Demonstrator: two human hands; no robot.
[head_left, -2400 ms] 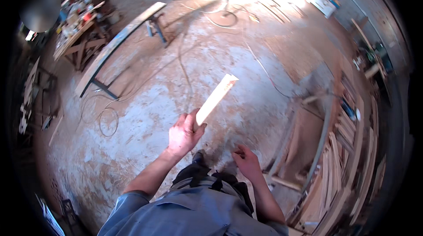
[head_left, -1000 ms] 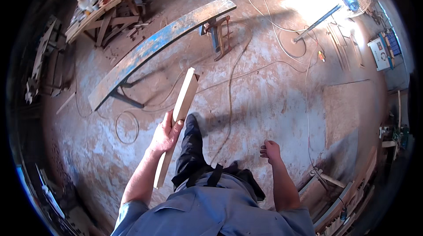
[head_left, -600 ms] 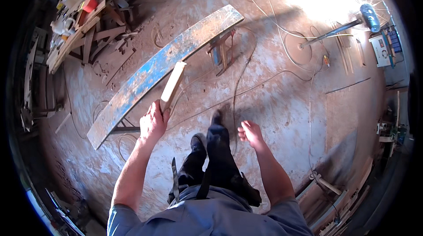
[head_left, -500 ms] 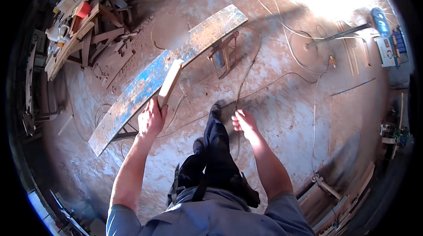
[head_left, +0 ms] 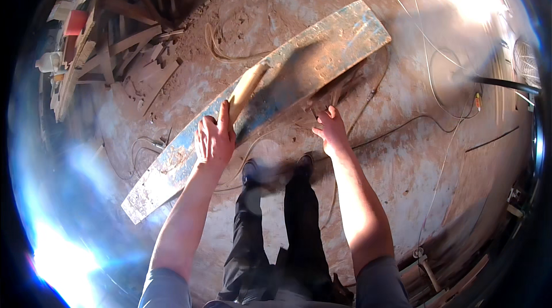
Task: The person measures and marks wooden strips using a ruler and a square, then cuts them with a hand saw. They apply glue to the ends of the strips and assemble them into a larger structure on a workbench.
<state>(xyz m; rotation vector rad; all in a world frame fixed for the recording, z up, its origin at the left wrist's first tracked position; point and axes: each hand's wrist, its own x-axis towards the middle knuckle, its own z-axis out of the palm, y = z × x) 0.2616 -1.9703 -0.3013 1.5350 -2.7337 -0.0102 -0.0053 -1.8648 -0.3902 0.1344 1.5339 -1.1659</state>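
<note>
Well, far left, a red tub (head_left: 75,23) sits near a heap of scrap wood (head_left: 121,48). Next comes a long, worn blue bench (head_left: 339,49), set at a slant. Over it, the left hand (head_left: 215,142) grips one end of a pale stick of wood (head_left: 247,86), with a finger stretched along it. The stick is above the bench top, but it's hard to tell if they touch. Further right, the right hand (head_left: 332,129) is half open, fingers loosely bent, near the bench's edge. Last, a small orange plug (head_left: 478,101) lies on the floor.

Head-worn view (fisheye, left camera) — looking down over the bench (head_left: 284,86).
</note>
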